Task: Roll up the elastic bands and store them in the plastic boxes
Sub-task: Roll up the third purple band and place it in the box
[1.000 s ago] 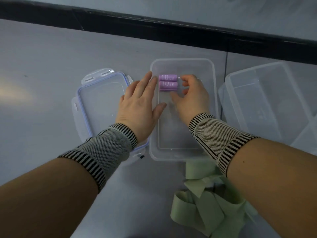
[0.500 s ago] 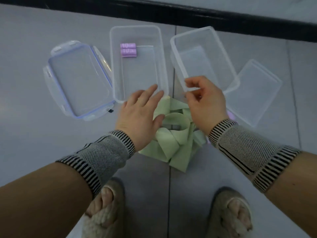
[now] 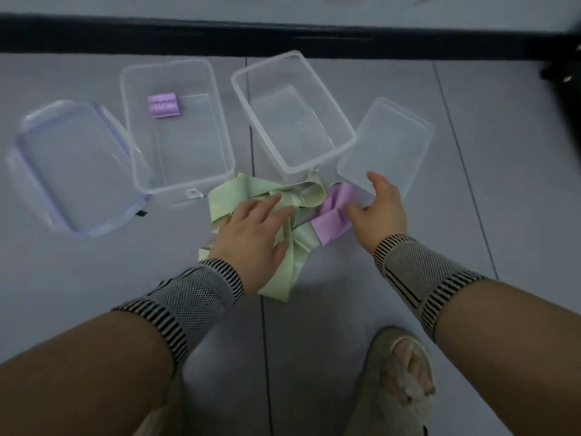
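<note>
A loose heap of pale green elastic bands (image 3: 239, 196) lies on the floor below two clear plastic boxes. My left hand (image 3: 254, 234) rests flat on the green heap with straight fingers. A purple band (image 3: 333, 221) lies tangled at the heap's right side, and my right hand (image 3: 380, 209) touches its right end with relaxed, slightly bent fingers. The left box (image 3: 220, 121) holds two rolled purple bands (image 3: 164, 105) near its far end. The right box (image 3: 339, 121) holds nothing.
A blue-rimmed lid (image 3: 72, 171) lies left of the left box, and a clear lid (image 3: 396, 133) lies right of the right box. A black baseboard (image 3: 283, 36) runs along the far edge. My slippered foot (image 3: 399, 382) stands below the bands.
Both hands have left the left box, where the two purple rolls stay, and have come down onto the loose bands. The purple band has come into view by my right hand.
</note>
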A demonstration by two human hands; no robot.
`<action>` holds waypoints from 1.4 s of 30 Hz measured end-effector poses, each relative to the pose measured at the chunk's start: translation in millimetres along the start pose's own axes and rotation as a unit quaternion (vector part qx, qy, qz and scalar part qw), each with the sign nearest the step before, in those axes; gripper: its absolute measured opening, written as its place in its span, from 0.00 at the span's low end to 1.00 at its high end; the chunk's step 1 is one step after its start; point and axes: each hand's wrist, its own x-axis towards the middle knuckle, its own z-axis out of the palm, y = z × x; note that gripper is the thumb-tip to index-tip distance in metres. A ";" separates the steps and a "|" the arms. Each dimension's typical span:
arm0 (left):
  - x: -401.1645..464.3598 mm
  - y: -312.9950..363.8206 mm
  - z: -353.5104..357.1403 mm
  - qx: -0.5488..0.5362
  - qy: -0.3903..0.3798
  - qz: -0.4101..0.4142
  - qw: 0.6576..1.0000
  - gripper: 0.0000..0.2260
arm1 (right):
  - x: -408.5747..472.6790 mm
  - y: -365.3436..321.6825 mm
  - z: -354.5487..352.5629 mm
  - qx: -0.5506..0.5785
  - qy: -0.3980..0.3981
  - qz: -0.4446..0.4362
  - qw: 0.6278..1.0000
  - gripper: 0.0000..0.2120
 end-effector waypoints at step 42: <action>29.1 23.9 16.7 -0.339 -0.001 -0.185 0.923 0.14 | -23.0 30.8 17.3 -0.156 0.000 -0.213 0.965 0.06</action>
